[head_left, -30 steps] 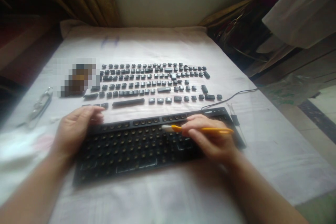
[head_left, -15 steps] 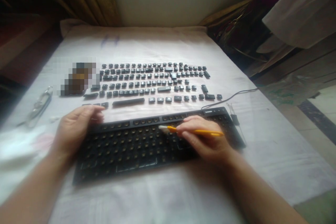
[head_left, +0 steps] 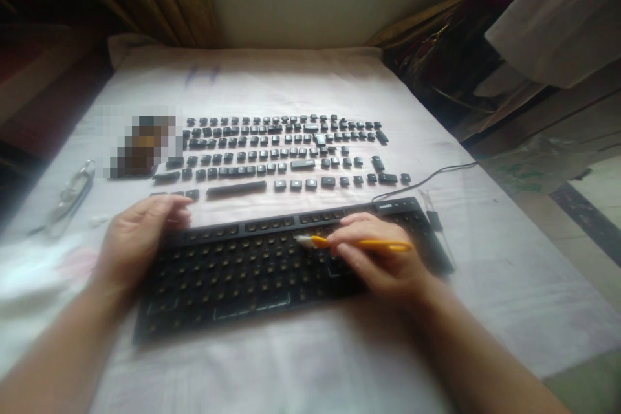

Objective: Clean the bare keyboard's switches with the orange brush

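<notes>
A black keyboard [head_left: 242,272] with its keycaps taken off lies in front of me on a white cloth [head_left: 291,84]. My right hand [head_left: 383,262] grips a small brush with an orange handle [head_left: 361,244]; its pale bristles touch the upper middle rows of the keyboard. Over the keyboard's upper left corner rests my left hand [head_left: 138,239], fingers curled on the frame. Behind the keyboard, several black keycaps [head_left: 286,152] lie in rows, with the long space bar [head_left: 236,189] in the nearest row.
A black cable [head_left: 431,174] runs off the keyboard's right end toward the table edge. A wire key puller [head_left: 434,217] lies beside that end. Clear spectacles [head_left: 70,197] lie at the left, near a white crumpled cloth [head_left: 29,275]. A blurred-out object [head_left: 140,145] sits left of the keycaps.
My right hand has slid the brush a little leftward along the upper rows and then back slightly. My left hand has stayed in place.
</notes>
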`<control>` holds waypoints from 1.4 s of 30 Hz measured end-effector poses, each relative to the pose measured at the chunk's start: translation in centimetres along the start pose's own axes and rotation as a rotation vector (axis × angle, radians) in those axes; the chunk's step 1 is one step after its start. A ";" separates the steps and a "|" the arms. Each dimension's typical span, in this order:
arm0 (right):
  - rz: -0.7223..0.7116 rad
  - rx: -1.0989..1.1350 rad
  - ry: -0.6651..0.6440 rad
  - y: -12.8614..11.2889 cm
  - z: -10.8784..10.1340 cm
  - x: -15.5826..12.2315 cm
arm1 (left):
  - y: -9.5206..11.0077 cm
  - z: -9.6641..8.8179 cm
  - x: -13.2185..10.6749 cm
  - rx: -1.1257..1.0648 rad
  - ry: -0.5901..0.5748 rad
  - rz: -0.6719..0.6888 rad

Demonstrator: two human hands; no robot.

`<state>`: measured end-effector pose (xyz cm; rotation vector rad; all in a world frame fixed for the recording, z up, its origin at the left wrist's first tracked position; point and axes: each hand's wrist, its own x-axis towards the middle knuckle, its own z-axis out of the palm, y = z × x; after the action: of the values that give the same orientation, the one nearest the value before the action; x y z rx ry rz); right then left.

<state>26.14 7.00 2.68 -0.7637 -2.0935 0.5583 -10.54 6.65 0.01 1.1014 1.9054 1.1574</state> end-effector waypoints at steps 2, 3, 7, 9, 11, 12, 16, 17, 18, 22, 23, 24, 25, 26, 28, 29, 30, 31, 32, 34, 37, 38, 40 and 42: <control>-0.001 0.010 -0.021 0.0 0.1 0.1 | 0.0 0.0 0.0 0.000 -0.001 -0.001; 0.005 0.017 -0.032 -0.1 0.2 0.1 | -0.1 0.0 0.1 -0.001 -0.003 -0.002; 0.045 0.071 -0.058 -0.3 0.2 0.2 | -0.3 -0.1 0.2 0.000 -0.009 -0.004; 0.066 0.101 -0.048 -0.4 0.2 0.2 | -0.4 -0.2 0.2 0.001 -0.013 0.000; 0.087 0.122 -0.025 -0.4 0.2 0.0 | -0.4 -0.3 0.1 0.002 -0.015 0.004; 0.096 0.130 -0.010 -0.3 0.1 0.0 | -0.3 -0.3 0.1 0.002 -0.014 0.005; 0.095 0.123 0.029 -0.1 -0.1 -0.1 | -0.2 -0.1 0.1 0.001 -0.003 0.004; 0.091 0.113 0.030 -0.1 -0.2 -0.1 | -0.2 0.0 0.1 0.001 -0.002 0.003; 0.085 0.101 0.027 -0.1 -0.3 -0.1 | -0.2 0.0 0.2 0.001 -0.003 0.003; 0.068 0.062 -0.012 -0.1 -0.4 0.1 | -0.3 0.0 0.2 0.008 -0.003 0.006; 0.068 0.058 -0.024 -0.1 -0.4 0.1 | -0.4 -0.1 0.2 0.009 -0.003 0.007; 0.071 0.056 -0.035 -0.1 -0.3 0.1 | -0.4 -0.1 0.2 0.010 -0.004 0.007; 0.074 0.055 -0.042 -0.1 -0.3 0.1 | -0.4 -0.1 0.2 0.011 -0.005 0.007; 0.076 0.054 -0.046 -0.1 -0.2 0.1 | -0.5 -0.2 0.2 0.012 -0.007 0.006; 0.075 0.059 -0.054 -0.2 -0.1 0.1 | -0.5 -0.2 0.2 0.014 -0.007 0.004; 0.074 0.065 -0.060 -0.2 -0.1 0.0 | -0.6 -0.2 0.2 0.015 -0.006 0.004; 0.074 0.072 -0.065 -0.1 0.0 0.0 | -0.6 -0.3 0.2 0.015 -0.005 0.004; 0.074 0.079 -0.067 -0.1 0.0 0.0 | -0.6 -0.3 0.2 0.015 -0.005 0.006; 0.076 0.085 -0.065 -0.1 0.0 0.0 | -0.6 -0.4 0.2 0.015 -0.006 0.007; 0.082 0.102 -0.045 -0.1 0.0 0.0 | -0.6 -0.4 0.2 0.015 -0.010 0.011; 0.111 0.141 0.000 -0.1 -0.2 0.0 | -0.7 -0.4 0.2 0.015 -0.012 0.014; 0.122 0.152 0.014 -0.1 -0.3 0.0 | -0.7 -0.4 0.2 0.013 -0.012 0.015; 0.133 0.159 0.035 -0.1 -0.4 -0.1 | -0.8 -0.3 0.3 0.011 -0.011 0.013; 0.131 0.142 0.039 0.0 -0.4 -0.2 | -0.7 -0.2 0.3 0.011 -0.009 0.009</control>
<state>26.52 6.90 2.83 -0.8270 -1.9550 0.7494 -11.05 6.63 -0.58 1.1200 1.9037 1.1467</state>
